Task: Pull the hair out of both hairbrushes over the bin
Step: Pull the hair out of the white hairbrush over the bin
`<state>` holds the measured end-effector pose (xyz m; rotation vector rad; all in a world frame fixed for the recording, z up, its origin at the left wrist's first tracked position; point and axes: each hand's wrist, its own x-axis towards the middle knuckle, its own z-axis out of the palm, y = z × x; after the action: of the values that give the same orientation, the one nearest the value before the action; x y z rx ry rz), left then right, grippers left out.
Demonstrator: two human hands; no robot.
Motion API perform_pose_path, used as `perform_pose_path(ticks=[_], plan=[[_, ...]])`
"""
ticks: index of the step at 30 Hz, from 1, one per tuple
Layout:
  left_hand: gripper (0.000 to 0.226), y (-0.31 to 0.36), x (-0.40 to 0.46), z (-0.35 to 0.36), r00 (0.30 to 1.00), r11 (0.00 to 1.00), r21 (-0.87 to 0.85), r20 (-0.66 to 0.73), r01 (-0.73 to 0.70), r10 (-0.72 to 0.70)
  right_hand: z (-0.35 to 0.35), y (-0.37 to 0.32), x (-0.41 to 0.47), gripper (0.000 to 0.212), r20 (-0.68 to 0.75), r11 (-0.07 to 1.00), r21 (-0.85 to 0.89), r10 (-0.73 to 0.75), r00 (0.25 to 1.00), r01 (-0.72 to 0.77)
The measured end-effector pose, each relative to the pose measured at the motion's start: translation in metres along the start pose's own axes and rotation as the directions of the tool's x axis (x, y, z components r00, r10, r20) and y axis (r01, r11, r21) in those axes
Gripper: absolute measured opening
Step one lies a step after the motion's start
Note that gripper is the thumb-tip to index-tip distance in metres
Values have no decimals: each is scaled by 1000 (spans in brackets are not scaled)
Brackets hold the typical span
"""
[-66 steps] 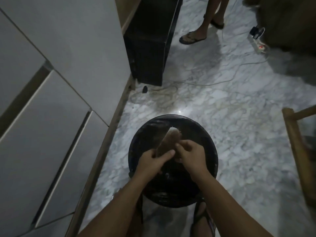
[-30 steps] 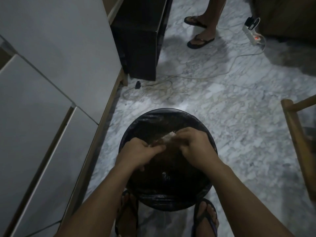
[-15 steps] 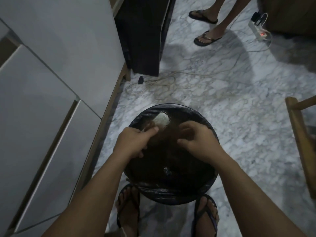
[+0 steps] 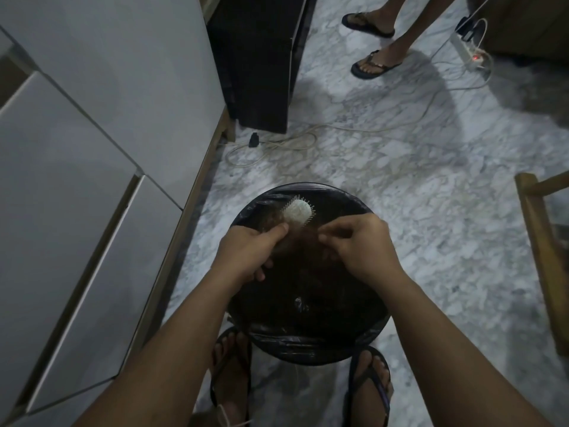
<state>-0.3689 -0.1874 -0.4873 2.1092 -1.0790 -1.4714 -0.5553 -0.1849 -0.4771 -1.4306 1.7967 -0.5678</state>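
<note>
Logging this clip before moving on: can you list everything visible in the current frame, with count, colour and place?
hairbrush: one, pale head, over the bin, held by the left hand
bin: one, black liner, floor centre
cabinet: grey panels, left
dark unit: one, black, top centre
cable: pale, looped on the marble floor
power strip: one, white, red light, top right
wooden frame: brown, right edge
other person's feet: two, in sandals, top
own feet: two, dark sandals, beside the bin
left hand: gripping the brush
right hand: fingers pinched; hair not discernible
</note>
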Motion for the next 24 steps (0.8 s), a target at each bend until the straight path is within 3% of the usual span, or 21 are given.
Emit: perform_pose_path(ticks=[6,12,15,17,20,24], plan=[[59,-4,10,-8,989,999,32,-151,8,-3,-15,8,4,11,-32,985,-160,59,998,-63],[76,-1,2,-12,957,970,231,-258,-69,130,-25,14,6,18,-223,954,-238,129,966,-182],[68,2,-3,-8,943,953,272,-261,-134,207,-21,16,5,14,-69,926,-345,135,988,-151],[65,4,-5,-5,939,941,290,-240,-173,247,-15,12,2,37,56,924,-375,110,992,-81],[61,8,-9,1,920,909,335,-212,-248,329,-5,0,1,62,99,977,-209,55,994,-33],[55,8,-12,6,891,886,327,-203,-330,406,8,-5,-1,60,186,977,180,81,979,-115]])
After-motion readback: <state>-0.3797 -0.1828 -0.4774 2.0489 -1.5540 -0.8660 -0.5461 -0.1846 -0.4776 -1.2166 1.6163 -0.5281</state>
